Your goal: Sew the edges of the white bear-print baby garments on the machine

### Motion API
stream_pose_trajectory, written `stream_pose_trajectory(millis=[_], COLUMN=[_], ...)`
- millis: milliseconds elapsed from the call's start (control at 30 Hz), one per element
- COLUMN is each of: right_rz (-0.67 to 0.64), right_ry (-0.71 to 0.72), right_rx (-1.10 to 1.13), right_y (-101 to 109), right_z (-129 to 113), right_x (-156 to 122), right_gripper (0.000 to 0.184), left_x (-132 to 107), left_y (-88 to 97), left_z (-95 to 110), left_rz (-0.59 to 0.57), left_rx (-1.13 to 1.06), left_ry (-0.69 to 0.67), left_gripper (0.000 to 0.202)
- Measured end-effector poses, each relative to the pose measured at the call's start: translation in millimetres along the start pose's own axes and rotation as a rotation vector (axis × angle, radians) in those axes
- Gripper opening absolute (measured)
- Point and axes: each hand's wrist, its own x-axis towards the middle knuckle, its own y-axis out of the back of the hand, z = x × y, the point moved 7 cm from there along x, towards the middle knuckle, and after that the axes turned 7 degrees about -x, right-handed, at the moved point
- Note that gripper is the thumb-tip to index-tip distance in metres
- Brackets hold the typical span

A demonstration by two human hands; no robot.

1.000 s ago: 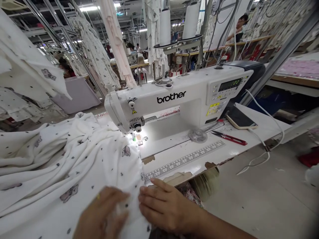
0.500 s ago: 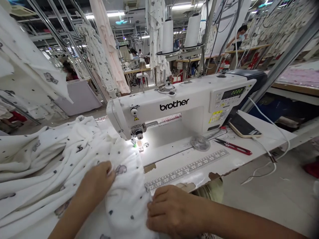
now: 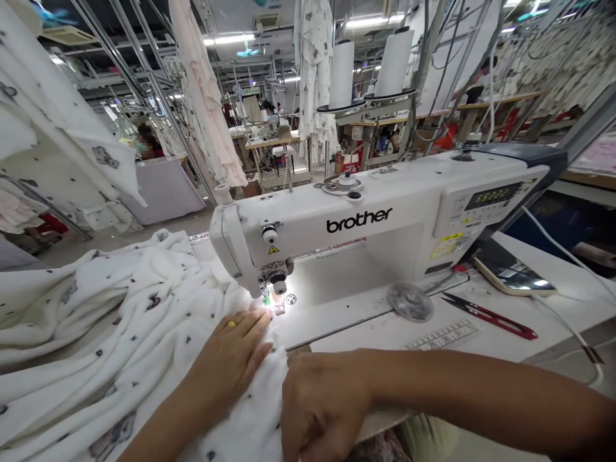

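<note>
Fingers outstretched and close together, the left hand (image 3: 235,350) lies palm down on the white printed cloth (image 3: 158,333), pressing on it rather than gripping it, with the thumb a little apart. Its fingertips reach just in front of the needle area (image 3: 267,296), and a yellow ring (image 3: 231,323) shows on one finger. Laid flat like this, it seems meant to keep the cloth smooth near the needle. The right hand (image 3: 325,401) is curled at the cloth's right edge, knuckles up; its fingertips are turned down and partly hidden, so I cannot tell whether they pinch the fabric or merely rest against it. That position would suit keeping the edge in line.

From the head view, the cloth spreads in loose folds over the left of the worktop (image 3: 332,326), its narrower part running up between the hands to the lit needle end of the sewing machine (image 3: 308,212). Its bulk lying left leaves the space under the machine's arm uncovered. Red-handled snips (image 3: 491,316) lie beyond the right forearm, probably to be handy, beside a clear disc (image 3: 410,301) and a phone (image 3: 513,266). Two thread cones (image 3: 341,74) stand on a raised rack behind, presumably so thread draws down freely.
</note>
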Motion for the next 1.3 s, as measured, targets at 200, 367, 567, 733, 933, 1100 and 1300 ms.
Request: stream_pose_trajectory(millis=[200,367,567,733,933,1100,1300], right_rz=[0.048,0.11,0.149,0.152,0.185,0.357,0.13], right_ry=[-0.031,-0.063,-0.069,0.002,0.15,0.172,0.037], right_rx=[-0.116,-0.132,-0.2,-0.285,-0.596,-0.644,-0.39], right_y=[-3,6,9,12,15,23,5], right_z=[2,8,16,12,-7,-14,7], right_x=[-12,-10,-11,-11,-10,-15,-14], right_gripper=[0.025,0.006,0.007,0.009,0.01,0.019,0.011], left_x=[9,14,22,23,-14,-29,-18], left_y=[-5.7,-7.9,-9.3,-3.2,3.5,-2.8,6.0], left_z=[-3,-16,-40,-40,-29,-37,-22], left_rz=[-0.023,-0.011,-0.027,-0.129,0.042,-0.015,0.08], left_rx=[0.013,-0.02,-0.112,-0.073,0.049,-0.119,0.095], left_ry=[0.01,0.041,0.135,0.172,0.382,0.496,0.168], left_gripper=[0.039,0.033,0.022,0.031,0.029,0.018,0.03])
